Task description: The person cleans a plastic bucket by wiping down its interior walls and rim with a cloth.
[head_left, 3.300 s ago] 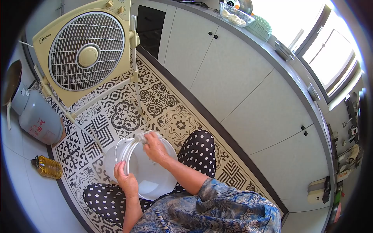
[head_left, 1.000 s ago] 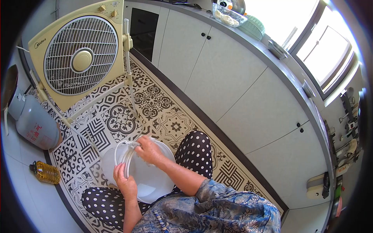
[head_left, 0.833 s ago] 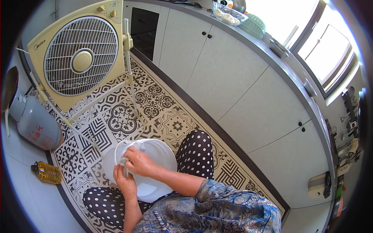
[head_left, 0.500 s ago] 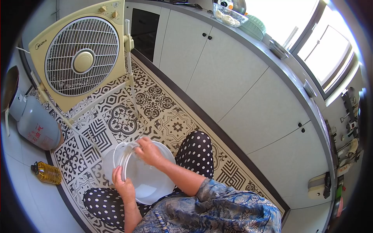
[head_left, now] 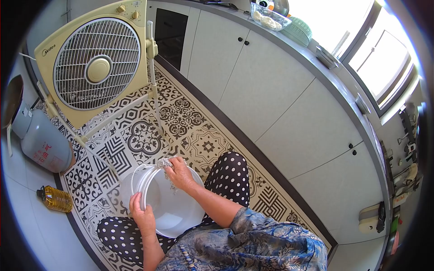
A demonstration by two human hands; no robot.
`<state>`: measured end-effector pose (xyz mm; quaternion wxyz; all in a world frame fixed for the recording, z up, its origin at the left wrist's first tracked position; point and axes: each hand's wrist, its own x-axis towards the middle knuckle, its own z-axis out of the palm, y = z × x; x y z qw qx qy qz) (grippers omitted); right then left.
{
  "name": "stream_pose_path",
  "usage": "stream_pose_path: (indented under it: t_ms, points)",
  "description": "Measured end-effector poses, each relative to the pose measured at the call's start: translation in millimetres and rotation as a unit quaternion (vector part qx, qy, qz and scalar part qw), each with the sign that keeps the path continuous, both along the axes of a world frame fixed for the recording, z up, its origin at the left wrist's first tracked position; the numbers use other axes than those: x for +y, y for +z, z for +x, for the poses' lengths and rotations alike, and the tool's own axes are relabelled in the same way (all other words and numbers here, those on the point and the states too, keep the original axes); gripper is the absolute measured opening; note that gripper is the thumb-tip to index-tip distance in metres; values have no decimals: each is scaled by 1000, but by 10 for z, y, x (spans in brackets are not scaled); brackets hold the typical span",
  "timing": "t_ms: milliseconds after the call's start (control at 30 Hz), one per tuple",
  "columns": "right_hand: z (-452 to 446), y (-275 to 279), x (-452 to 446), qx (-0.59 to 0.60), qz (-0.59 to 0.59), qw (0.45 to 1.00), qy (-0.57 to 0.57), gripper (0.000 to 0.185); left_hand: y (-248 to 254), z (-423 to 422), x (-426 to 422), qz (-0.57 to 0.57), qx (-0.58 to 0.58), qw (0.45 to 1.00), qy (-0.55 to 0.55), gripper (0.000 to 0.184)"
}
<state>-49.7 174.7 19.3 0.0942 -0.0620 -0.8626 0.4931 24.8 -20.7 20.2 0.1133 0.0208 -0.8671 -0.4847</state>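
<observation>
A white bucket [head_left: 174, 214] stands tilted between my bent knees, its mouth facing me. My left hand [head_left: 143, 218] is closed on the left side of its rim, thumb toward the inside. At the far side of the rim, my right hand [head_left: 180, 174] presses a crumpled, light-coloured cloth [head_left: 165, 162] against the edge. Part of the cloth hangs inside the bucket below my fingers. The thin bucket handle [head_left: 132, 180] lies along the left side, outside the rim.
A cream box fan [head_left: 99, 70] stands on a frame ahead to the left. Beside it are a grey gas cylinder [head_left: 47, 142] and an oil bottle [head_left: 57, 198] by the left wall. Light cabinets [head_left: 266, 90] line the right, under a counter with a glass bowl [head_left: 270, 18].
My right hand and the cloth have shifted right and slightly away along the far rim. My left hand keeps its hold on the rim.
</observation>
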Motion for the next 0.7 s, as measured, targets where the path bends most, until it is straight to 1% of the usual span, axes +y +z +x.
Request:
stream_pose_path:
  t_ms: [67,200,267,300,367,467,500,567,700]
  points:
    - [-4,-57,9,-7,4,1000,-22,32,23,-24,13,6,-10,1000,-9,49]
    - [-30,-57,81,-30,-10,999,-25,34,0,-43,59,-13,8,1000,-13,50]
    - [-27,-43,126,-43,-9,999,-14,35,48,1,113,6,9,1000,-17,51]
    - [-34,-40,145,-40,-10,999,-16,35,44,22,121,5,12,1000,-19,51]
    - [-51,-53,165,-29,12,999,21,36,7,58,130,23,29,999,-15,53]
    - [-100,-20,135,0,20,1000,6,33,-17,108,208,4,55,998,-1,53]
    - [-114,50,122,-1,21,1000,6,33,-22,127,236,5,54,999,-2,53]
    - [-123,200,89,7,2,1000,21,32,-32,143,285,0,89,996,22,52]
    - [-98,224,11,20,35,998,55,34,-177,149,282,13,79,996,46,49]
